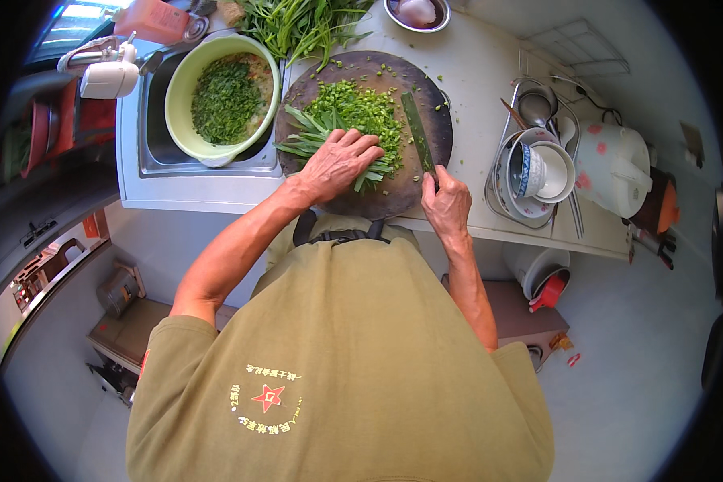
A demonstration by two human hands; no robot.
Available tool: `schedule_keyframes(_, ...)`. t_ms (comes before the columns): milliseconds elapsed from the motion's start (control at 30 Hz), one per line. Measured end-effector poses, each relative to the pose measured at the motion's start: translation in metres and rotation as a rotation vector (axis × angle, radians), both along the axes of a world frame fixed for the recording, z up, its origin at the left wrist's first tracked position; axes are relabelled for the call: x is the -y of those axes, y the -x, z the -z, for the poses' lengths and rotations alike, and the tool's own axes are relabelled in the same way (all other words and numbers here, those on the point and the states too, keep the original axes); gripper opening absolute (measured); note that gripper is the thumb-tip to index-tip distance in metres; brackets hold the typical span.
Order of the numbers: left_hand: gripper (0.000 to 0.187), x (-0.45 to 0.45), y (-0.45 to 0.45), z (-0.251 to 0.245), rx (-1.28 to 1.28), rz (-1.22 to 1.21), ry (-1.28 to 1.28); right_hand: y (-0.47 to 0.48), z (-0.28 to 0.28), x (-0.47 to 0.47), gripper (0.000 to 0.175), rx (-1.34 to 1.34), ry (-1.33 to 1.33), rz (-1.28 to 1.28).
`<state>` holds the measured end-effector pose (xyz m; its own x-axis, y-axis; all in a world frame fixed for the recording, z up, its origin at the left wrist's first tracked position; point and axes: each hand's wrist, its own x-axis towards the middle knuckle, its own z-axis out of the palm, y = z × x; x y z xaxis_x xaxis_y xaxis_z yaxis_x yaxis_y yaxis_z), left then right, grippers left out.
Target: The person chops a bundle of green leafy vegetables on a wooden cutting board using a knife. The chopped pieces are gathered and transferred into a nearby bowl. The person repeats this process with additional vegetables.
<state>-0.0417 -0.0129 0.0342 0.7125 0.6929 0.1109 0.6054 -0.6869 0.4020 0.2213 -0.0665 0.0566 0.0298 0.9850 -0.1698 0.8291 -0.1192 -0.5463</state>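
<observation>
A round wooden chopping board point(422, 72) lies on the counter before me. My left hand point(344, 158) presses down on a bunch of leafy green stems point(304, 129), whose leaves stick out to its left and cut ends to its right. Finely chopped greens point(355, 102) are heaped on the board just beyond that hand. My right hand point(449, 199) grips the handle of a cleaver point(419, 132) at the board's right side. Bits of green cling to its blade, which stands apart from the bunch. The handle is mostly hidden in my fist.
Left of the board, a pale green basin point(176, 99) holding chopped greens sits over the sink point(156, 135). Uncut greens point(304, 24) lie behind the board, near a metal bowl point(419, 15). To the right are a rack with stacked bowls point(557, 172) and a rice cooker point(608, 156). A faucet point(108, 78) juts in at left.
</observation>
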Motion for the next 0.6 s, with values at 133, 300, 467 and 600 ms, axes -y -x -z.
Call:
schedule_keyframes(133, 0.054, 0.0, -0.001, 0.0, 0.076, -0.094, 0.104, -0.001, 0.003, 0.006, 0.021, 0.019, 0.008, 0.016)
schedule_keyframes(300, 0.07, 0.006, 0.003, -0.019, 0.339, -0.467, 0.18, 0.002, 0.004, 0.01, 0.02, -0.023, 0.017, 0.027)
schedule_keyframes(467, 0.069, 0.004, 0.003, -0.025, 0.429, -0.836, 0.066, 0.007, 0.01, 0.007, 0.019, -0.023, 0.026, 0.003)
schedule_keyframes(600, 0.071, 0.003, -0.01, 0.017, 0.181, -0.823, -0.01, 0.018, 0.014, 0.004, 0.016, -0.022, -0.013, -0.06)
